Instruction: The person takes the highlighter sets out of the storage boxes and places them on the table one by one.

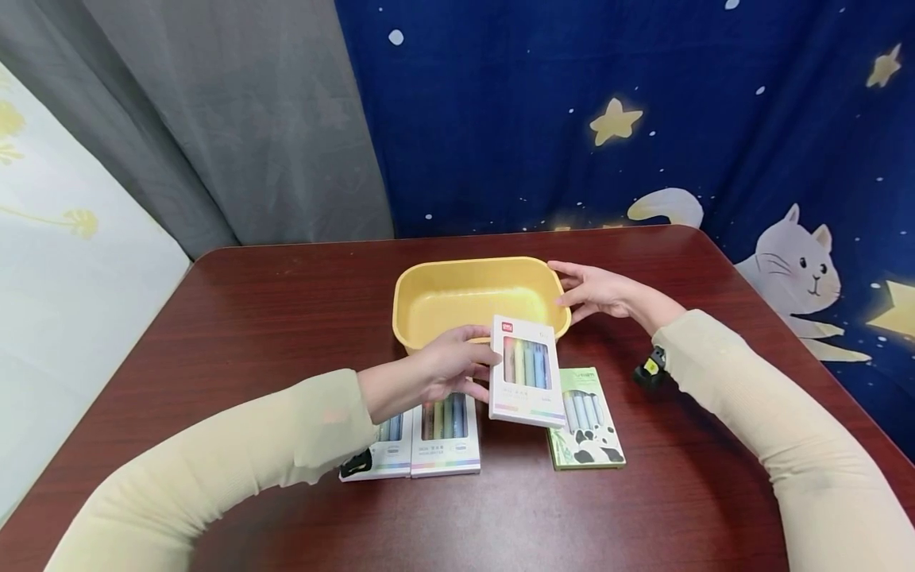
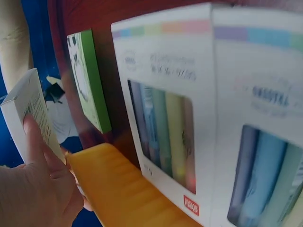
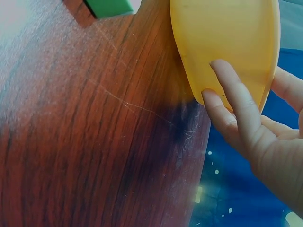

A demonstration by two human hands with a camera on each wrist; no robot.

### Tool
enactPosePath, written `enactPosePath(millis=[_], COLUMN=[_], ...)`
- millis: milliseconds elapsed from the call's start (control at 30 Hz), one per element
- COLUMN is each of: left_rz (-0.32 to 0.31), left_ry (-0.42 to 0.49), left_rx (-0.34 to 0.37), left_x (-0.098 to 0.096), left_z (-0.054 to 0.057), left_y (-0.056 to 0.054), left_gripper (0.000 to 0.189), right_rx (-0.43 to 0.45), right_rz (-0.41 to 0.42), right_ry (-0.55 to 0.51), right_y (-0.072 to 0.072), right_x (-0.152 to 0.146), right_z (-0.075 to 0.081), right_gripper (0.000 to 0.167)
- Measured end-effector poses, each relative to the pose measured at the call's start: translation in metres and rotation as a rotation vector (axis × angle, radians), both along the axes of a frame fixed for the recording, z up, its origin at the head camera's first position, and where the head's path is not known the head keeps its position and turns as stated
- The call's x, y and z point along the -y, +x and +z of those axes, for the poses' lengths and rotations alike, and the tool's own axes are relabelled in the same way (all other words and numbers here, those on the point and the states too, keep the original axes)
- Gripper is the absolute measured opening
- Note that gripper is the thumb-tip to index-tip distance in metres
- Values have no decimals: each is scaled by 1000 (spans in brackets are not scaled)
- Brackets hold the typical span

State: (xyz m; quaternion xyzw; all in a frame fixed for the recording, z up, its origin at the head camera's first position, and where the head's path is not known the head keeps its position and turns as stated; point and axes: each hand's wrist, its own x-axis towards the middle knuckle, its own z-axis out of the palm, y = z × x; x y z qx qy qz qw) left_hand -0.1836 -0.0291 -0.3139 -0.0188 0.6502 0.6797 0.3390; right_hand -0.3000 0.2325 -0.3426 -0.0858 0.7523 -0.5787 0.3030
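Note:
A white box of pastel pens (image 1: pixel 525 370) is lifted just above the table, gripped at its left edge by my left hand (image 1: pixel 457 364); in the left wrist view that hand (image 2: pixel 35 189) has a thumb on the box (image 2: pixel 31 111). Right behind it stands an empty yellow tub (image 1: pixel 429 298). My right hand (image 1: pixel 593 290) rests with straight fingers against the tub's right end, and the right wrist view shows fingertips (image 3: pixel 222 90) touching the tub wall (image 3: pixel 222 33).
Two more white pen boxes (image 1: pixel 445 433) (image 1: pixel 389 446) lie side by side under my left forearm. A green panda-print box (image 1: pixel 589 421) lies to their right. The dark wooden table (image 1: pixel 250 318) ends at curtains behind.

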Motion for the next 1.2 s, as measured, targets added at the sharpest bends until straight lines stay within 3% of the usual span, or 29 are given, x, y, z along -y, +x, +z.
enactPosePath(millis=[233, 500, 867, 1200], left_rz=[-26, -33, 74, 77], left_ry=[1, -25, -102, -109], left_rx=[4, 2, 4, -10], left_x=[5, 11, 6, -1], left_z=[-6, -24, -43, -47], left_y=[12, 18, 25, 29], left_gripper=[52, 50, 48, 49], right_rx=[-2, -5, 0, 5], right_rz=[4, 1, 8, 5], right_ry=[1, 1, 6, 4], right_y=[-1, -1, 0, 0], right_x=[-1, -1, -1, -2], right_z=[-1, -1, 0, 0], right_gripper=[82, 82, 82, 83])
